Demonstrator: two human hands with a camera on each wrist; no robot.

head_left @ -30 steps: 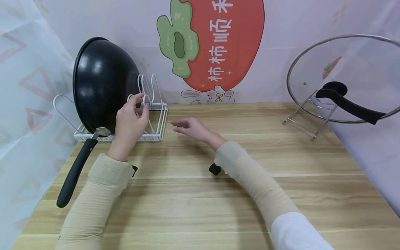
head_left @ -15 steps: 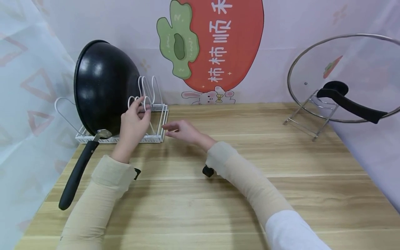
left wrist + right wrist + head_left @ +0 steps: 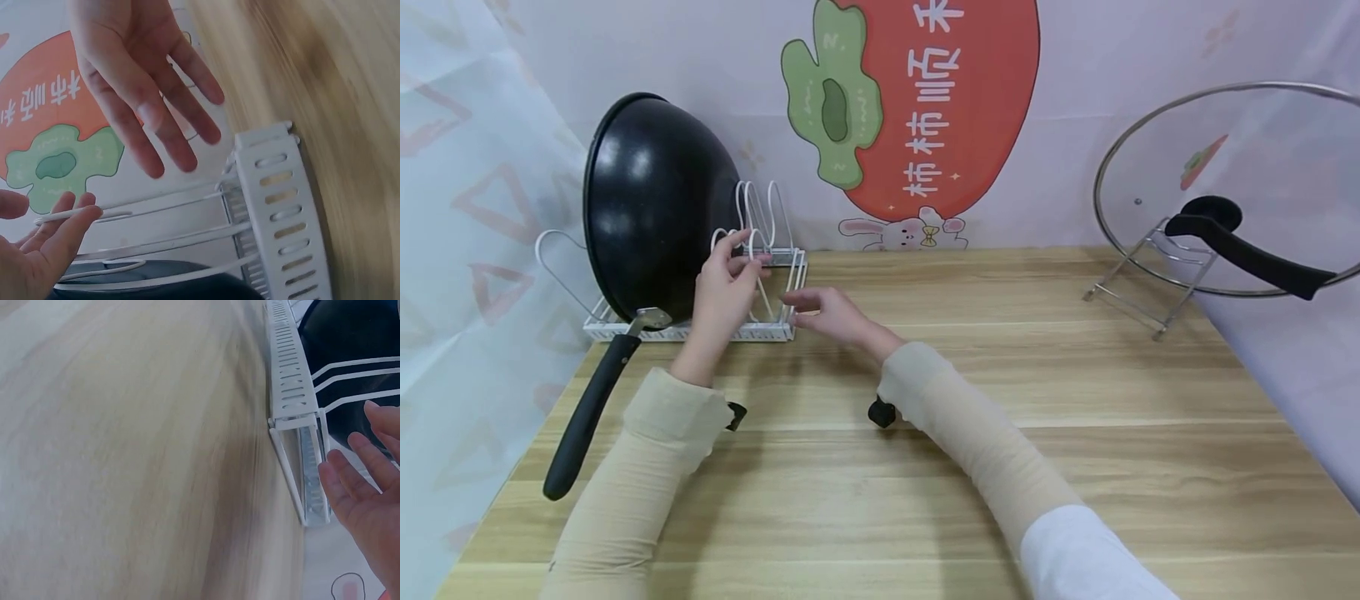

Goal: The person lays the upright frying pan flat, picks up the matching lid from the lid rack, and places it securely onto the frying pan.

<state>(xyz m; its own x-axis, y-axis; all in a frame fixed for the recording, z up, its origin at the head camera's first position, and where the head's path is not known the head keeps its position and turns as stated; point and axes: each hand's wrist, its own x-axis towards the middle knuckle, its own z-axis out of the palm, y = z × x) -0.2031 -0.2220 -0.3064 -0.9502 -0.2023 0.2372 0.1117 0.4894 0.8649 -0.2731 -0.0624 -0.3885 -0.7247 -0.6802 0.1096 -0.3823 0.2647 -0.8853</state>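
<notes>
A white wire rack (image 3: 763, 332) stands on the table at the left, with upright loops along it. In it leans a black wok (image 3: 655, 200) on its side, its long black handle (image 3: 591, 408) sticking out over the front. My left hand (image 3: 724, 292) is at the front loops, its fingers loosely bent beside a wire loop (image 3: 112, 217); thumb and fingers stand apart in the left wrist view. My right hand (image 3: 835, 317) is at the rack's right end, fingers spread, fingertips right at its edge. Part of the rack is hidden behind the wok and left hand.
A glass lid (image 3: 1138, 158) with a metal rim and black handle leans on a small wire stand (image 3: 1138, 310) at the right. The wooden table (image 3: 1000, 467) meets a printed cloth backdrop (image 3: 1060, 192) behind. Black wrist-camera parts (image 3: 882, 412) show below the sleeves.
My right hand has moved left, from beside the rack to its right edge. My left hand has shifted slightly right and down along the loops. The wok stays in the rack.
</notes>
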